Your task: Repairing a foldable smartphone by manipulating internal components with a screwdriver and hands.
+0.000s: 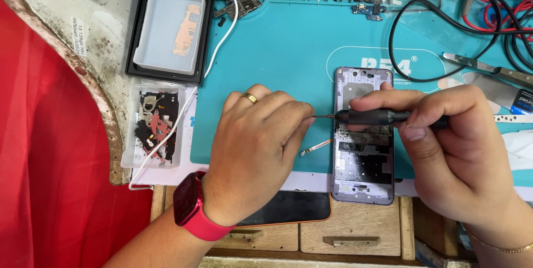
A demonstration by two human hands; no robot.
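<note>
Right hand gripping slim dark metal screwdriver | left hand pinching its tip, fingers curled | opened lilac phone frame beneath, on teal mat

Opened purple phone frame on the teal rubber work mat, beneath the slim dark metal screwdriver; left of the mat, a clear plastic parts tray (behind it, a white tray).

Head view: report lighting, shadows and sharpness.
Head view: bright, even light across the teal mat; soft shadow beneath the left hand; right hand, screwdriver and opened phone are sharp; the frame edges bend slightly.
</note>
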